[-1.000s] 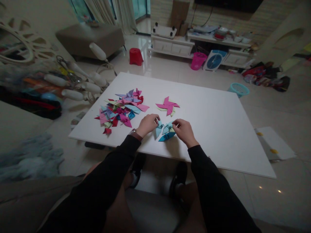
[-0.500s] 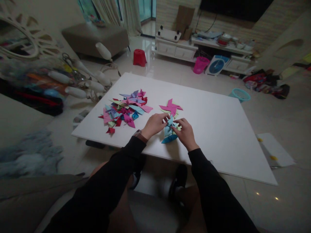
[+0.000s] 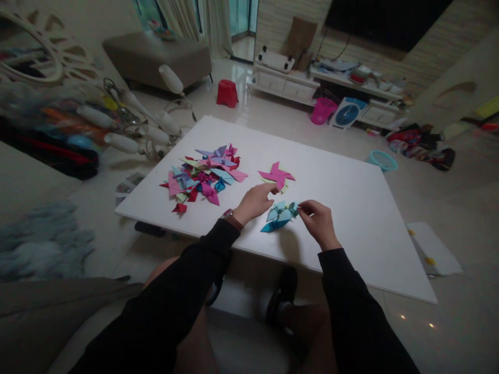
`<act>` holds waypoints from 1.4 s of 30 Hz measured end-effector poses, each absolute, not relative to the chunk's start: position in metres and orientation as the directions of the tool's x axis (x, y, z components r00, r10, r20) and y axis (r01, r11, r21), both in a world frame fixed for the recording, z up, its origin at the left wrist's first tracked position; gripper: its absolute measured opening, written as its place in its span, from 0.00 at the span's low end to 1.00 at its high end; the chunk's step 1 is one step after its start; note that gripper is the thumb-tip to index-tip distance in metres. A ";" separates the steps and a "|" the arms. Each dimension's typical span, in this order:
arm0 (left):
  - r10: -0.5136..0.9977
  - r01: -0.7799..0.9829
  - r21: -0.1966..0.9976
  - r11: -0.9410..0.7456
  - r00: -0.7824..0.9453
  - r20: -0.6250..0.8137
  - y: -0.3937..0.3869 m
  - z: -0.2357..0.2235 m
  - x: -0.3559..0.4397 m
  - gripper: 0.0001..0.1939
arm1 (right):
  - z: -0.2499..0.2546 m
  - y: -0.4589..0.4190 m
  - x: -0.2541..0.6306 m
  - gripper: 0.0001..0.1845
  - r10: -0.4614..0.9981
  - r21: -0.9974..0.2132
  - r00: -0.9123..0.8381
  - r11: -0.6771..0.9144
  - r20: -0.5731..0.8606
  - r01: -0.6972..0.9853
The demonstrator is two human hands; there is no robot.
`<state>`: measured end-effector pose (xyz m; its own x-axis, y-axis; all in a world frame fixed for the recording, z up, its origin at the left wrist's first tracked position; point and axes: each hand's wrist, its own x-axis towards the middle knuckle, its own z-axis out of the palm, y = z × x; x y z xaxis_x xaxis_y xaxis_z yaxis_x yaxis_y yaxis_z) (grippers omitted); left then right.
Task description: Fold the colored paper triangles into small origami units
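My right hand (image 3: 317,221) pinches the edge of a light blue folded-paper piece (image 3: 292,210) between thumb and fingertips. Light blue origami paper (image 3: 276,212) shows beside it, and I cannot tell whether they are one piece. Just below is a darker blue origami piece (image 3: 273,226). My left hand (image 3: 255,201) is to the left with thumb and fingers apart and nothing between them. Beyond its fingertips lies a pink paper pinwheel (image 3: 277,175) with pale green paper (image 3: 286,187) under it.
A heap of colourful origami (image 3: 205,176) covers the left part of the white table (image 3: 343,187), with a red piece (image 3: 179,208) at its near edge. Past the table are a red stool (image 3: 227,93), a pink bin (image 3: 323,110) and a turquoise basket (image 3: 383,160) on the floor.
My hands were together over the light blue paper; now they are apart. The right has moved right with the light blue piece, and the left has let go.
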<state>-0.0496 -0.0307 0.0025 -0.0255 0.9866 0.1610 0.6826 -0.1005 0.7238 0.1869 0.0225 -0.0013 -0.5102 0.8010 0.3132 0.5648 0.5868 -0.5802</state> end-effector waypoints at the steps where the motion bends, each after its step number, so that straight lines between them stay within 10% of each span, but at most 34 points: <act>1: 0.987 0.698 0.711 -0.090 -0.032 0.157 -0.031 0.003 -0.050 0.18 | -0.002 0.024 0.193 0.06 0.809 -0.574 -0.521 0.571 0.272 0.587; 11: 0.975 0.736 0.664 -0.132 -0.025 0.222 -0.030 -0.003 -0.049 0.15 | -0.026 0.025 0.202 0.09 0.801 -0.366 -0.594 0.532 -0.075 0.763; 24: 0.986 0.760 0.646 -0.071 -0.045 0.160 -0.032 -0.010 -0.057 0.12 | -0.041 0.027 0.189 0.06 0.828 -0.344 -0.556 0.503 -0.071 0.793; 42: 0.581 0.511 0.332 0.793 -0.798 -0.160 -0.041 -0.038 -0.148 0.41 | -0.022 0.030 0.187 0.11 0.896 -0.395 -0.444 0.404 -0.009 0.825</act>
<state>-0.1477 -0.0410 -0.0385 -0.7979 0.5812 -0.1597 0.5112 0.7929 0.3318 0.1870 0.0303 -0.0217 -0.4437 0.8961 -0.0092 0.8251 0.4044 -0.3946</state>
